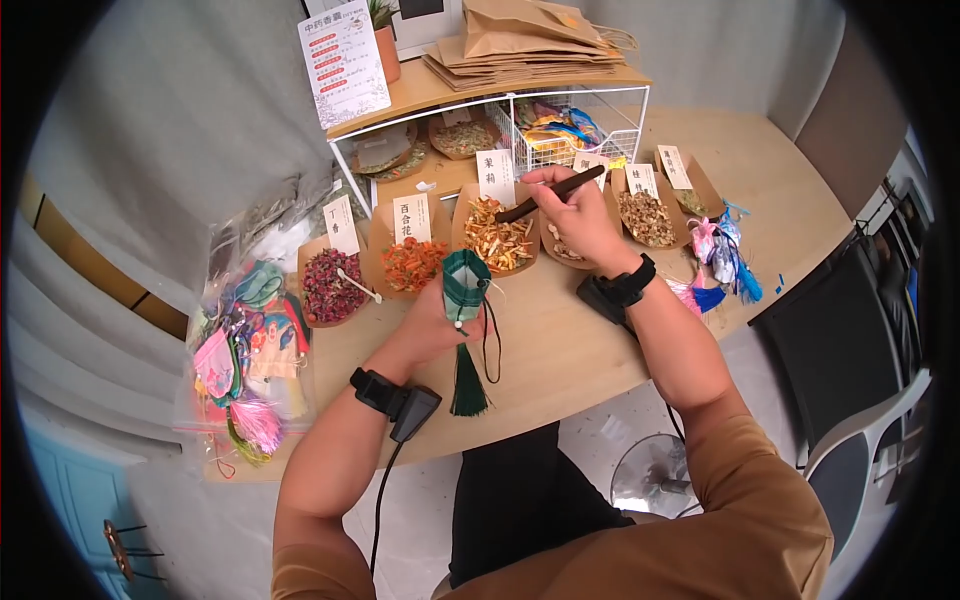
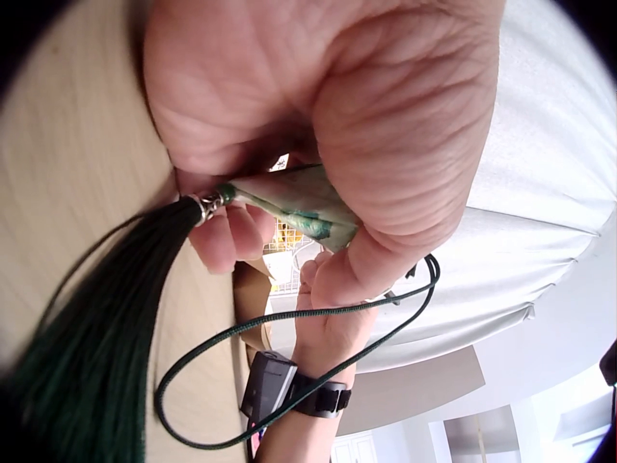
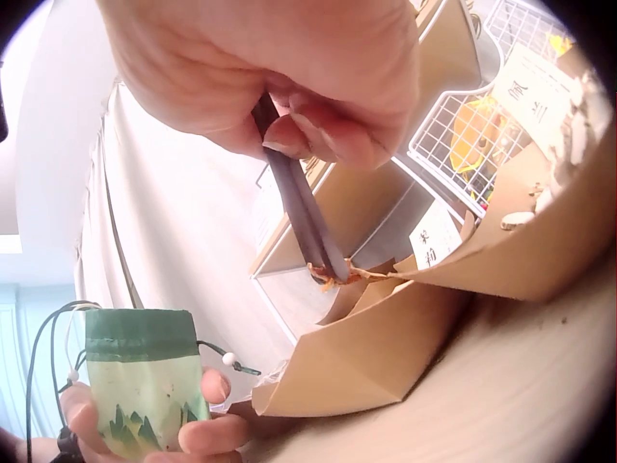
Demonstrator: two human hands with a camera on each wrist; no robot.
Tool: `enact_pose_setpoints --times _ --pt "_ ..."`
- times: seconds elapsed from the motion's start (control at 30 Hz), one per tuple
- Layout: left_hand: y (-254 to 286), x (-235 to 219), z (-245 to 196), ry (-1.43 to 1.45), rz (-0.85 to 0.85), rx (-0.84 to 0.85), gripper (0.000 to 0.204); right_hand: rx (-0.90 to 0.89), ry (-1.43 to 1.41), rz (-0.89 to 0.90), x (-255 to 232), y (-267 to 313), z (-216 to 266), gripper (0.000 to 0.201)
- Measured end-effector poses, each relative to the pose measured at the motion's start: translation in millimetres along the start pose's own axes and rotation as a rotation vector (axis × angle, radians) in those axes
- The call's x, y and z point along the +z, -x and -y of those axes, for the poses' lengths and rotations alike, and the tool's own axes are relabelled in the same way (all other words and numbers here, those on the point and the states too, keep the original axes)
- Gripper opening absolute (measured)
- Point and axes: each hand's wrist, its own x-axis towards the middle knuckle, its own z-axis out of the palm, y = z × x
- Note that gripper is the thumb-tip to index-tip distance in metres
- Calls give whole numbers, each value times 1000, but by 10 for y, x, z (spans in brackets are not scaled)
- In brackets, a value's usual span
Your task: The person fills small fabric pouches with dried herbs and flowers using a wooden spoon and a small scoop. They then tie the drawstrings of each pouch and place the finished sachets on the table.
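Observation:
My left hand grips a small green drawstring pouch, whose top is open; a dark green tassel hangs below it. My right hand holds a dark brown scoop or tongs, its tip over the paper tray of yellow-orange dried petals. In the right wrist view, bits of petal cling to the tip of the dark tool, and the pouch stands upright in the left fingers. The left wrist view shows the tassel and a looped cord beneath the left hand.
Trays of dark red buds, orange petals and brown pieces line the table. Plastic-bagged pouches lie at the left, tasselled pouches at the right. Behind are a shelf with paper bags and a wire basket.

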Motion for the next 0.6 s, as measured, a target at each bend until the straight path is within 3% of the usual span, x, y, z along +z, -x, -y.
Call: enact_pose_setpoints --times 0.23,0.47,0.6 --pt "1 54 -33 -22 -44 -27 48 1 -171 25 44 70 205 16" --pt "-18 77 -57 24 -24 -10 51 -9 -389 170 123 206 356 17" --pt "-11 84 -68 36 -35 -52 52 82 -277 303 202 267 315 15"
